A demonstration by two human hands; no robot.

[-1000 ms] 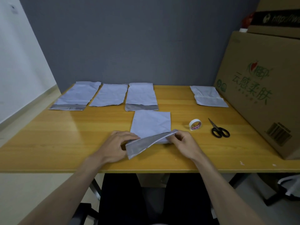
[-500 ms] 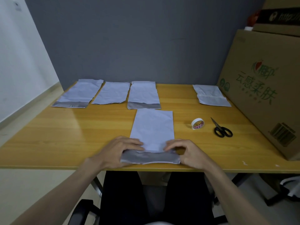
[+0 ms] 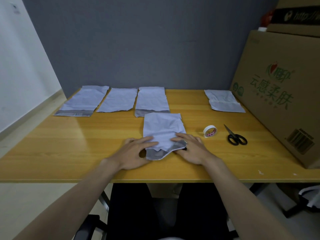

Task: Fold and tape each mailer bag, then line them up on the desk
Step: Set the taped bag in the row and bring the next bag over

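At the near edge of the desk (image 3: 52, 153), the mailer bag (image 3: 163, 130) I am working on lies flat in front of me, its grey flap end (image 3: 156, 154) toward my body and rucked up unevenly. My left hand (image 3: 136, 153) rests open, fingers spread over the bag's near left corner; my right hand (image 3: 192, 148) lies open and flat on the near right corner, pressing rather than gripping.

My worry is the fold. The flap looks skewed, lower on the left than on the right, so if I crease it as it lies, I think the edge will set crooked and the tape will go on over a wrinkle. The film looks slick and crumpled; once I lift one hand to reach the tape roll (image 3: 210, 131), just right of the bag, or the scissors (image 3: 236, 138) beyond it, the flap may well spring open. The bag's far edge also touches the third bag (image 3: 152, 99) of the row along the back, so a push forward could shove that one out of line. A further bag (image 3: 223, 100) sits by the cardboard box (image 3: 284, 94).
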